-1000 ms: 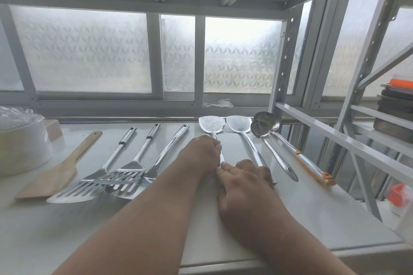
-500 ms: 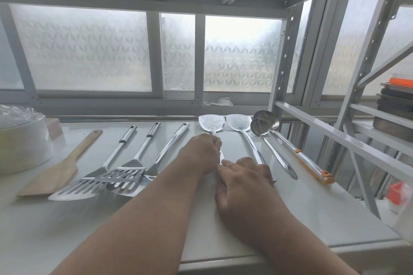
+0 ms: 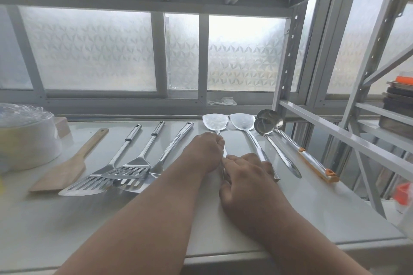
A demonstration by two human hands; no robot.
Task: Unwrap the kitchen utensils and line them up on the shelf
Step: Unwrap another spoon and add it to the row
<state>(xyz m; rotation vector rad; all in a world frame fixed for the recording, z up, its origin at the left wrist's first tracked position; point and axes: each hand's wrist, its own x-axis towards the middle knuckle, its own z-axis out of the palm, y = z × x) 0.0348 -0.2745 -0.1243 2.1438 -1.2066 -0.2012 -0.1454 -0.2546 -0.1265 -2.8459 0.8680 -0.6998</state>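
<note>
Steel turner (image 3: 215, 121), left one of two solid turners, lies on the shelf (image 3: 312, 212), blade toward the window, handle running back under both hands. Left hand (image 3: 204, 150) has its fingers curled round the handle's upper part; right hand (image 3: 244, 176) pinches the handle lower down, fingers tucked against it. Whether wrap is left on the handle can't be told; it's hidden.

Risk, as a judgement: sliding or twisting the handle could swing the blade into the second turner (image 3: 242, 121), which touches it at the edge, and knock that row crooked. Pulling film off hard could drag the utensil toward the shelf's front lip.

Counts:
- two solid turners
- two ladles (image 3: 264, 126), bowls overlapping
- three slotted turners (image 3: 125, 171), blades overlapping
- one wooden spatula (image 3: 64, 172)
- one stack of white bowls (image 3: 24, 140), far left
</note>
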